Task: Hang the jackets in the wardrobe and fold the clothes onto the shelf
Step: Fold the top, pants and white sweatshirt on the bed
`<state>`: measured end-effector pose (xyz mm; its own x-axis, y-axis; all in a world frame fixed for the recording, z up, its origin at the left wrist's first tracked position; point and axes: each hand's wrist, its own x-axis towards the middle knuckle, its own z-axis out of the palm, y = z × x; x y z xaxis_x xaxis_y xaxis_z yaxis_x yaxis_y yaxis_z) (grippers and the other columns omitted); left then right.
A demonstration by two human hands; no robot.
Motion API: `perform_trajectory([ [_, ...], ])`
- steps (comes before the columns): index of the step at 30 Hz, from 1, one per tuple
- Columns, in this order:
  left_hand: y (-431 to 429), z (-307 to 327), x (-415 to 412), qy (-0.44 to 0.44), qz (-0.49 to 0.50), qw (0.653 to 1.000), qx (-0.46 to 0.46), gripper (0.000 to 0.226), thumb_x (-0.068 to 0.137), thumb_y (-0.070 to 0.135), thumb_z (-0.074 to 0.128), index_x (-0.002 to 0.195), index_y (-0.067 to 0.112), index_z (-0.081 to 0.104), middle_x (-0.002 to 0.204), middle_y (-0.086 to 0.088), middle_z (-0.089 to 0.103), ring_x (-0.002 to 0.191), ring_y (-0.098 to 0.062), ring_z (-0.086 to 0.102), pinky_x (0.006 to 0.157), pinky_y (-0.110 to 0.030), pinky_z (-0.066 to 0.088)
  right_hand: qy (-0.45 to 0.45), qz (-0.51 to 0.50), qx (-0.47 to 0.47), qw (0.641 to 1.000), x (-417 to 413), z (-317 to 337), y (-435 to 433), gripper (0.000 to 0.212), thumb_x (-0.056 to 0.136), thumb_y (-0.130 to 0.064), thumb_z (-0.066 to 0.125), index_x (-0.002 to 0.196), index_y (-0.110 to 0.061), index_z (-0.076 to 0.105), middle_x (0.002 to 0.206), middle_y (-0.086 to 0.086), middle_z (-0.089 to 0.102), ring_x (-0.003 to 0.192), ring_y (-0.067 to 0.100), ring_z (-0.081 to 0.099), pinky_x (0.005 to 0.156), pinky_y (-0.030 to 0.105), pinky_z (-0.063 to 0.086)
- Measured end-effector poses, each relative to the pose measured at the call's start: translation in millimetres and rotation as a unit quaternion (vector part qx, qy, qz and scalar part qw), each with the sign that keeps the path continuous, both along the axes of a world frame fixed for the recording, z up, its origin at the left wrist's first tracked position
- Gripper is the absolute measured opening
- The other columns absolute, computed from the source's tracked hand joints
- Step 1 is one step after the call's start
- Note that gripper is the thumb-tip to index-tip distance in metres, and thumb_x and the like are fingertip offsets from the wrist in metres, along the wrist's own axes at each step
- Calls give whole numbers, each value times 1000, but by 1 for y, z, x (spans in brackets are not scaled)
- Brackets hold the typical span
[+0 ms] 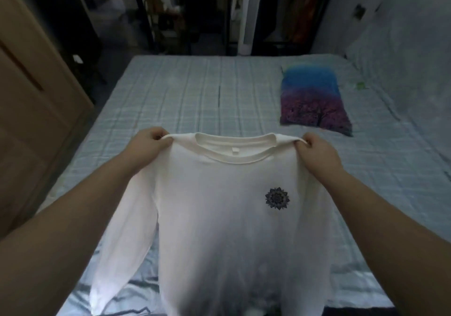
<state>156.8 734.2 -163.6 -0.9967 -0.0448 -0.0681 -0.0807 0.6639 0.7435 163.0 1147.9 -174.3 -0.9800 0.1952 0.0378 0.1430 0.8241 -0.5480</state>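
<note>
Above the bed (185, 91), both hands' fingers (159, 135) pinch a white shirt (219, 206) by its shoulders.

Both forearms bare, stretched forward and converging toward the shirt (219, 206). Left hand (151, 142) pinched closed on its left shoulder, right hand (317, 152) pinched closed on its right shoulder, knuckles up, level.

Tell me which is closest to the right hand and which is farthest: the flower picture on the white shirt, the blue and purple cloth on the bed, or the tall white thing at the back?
From the right hand:
1. Flower picture: on the white shirt's chest, just below the hand.
2. Blue and purple cloth: lying on the bed, farther back.
3. Tall white thing: standing past the bed's far end.
</note>
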Motion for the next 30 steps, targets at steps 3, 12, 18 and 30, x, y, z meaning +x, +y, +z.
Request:
perform_trajectory([
  [3, 22, -59, -54, -51, 30, 998, -24, 19, 93, 14, 63, 74, 17, 61, 74, -1, 59, 75, -19, 52, 62, -26, 37, -69, 26, 6, 997, -65, -56, 8, 14, 93, -31, 47, 88, -20, 55, 76, -6, 53, 71, 18, 50, 58, 31, 32],
  [12, 43, -272, -190, -134, 104, 976, -136, 23, 92, 40, 41, 91, 20, 53, 89, -7, 63, 94, -33, 60, 86, -41, 45, -58, 68, 138, 986, -211, -269, 3, 26, 96, -41, 46, 90, -15, 50, 93, 12, 58, 93, 36, 56, 77, 44, 41],
  [18, 51, -397, -248, -75, 77, 948, -300, 24, 99, 34, 38, 100, 15, 53, 92, -11, 58, 103, -35, 52, 90, -46, 34, -18, 68, 273, 959, -267, -392, -1, 41, 98, -47, 39, 101, -8, 52, 99, 19, 57, 93, 39, 55, 77, 47, 43],
  [30, 46, -488, -252, 41, 60, 952, -298, 33, 90, 31, 49, 116, 13, 56, 124, -15, 52, 117, -37, 46, 99, -51, 30, 37, 49, 244, 968, -266, -465, -14, 27, 92, -27, 46, 114, -11, 51, 119, 16, 53, 109, 35, 47, 98, 49, 34],
])
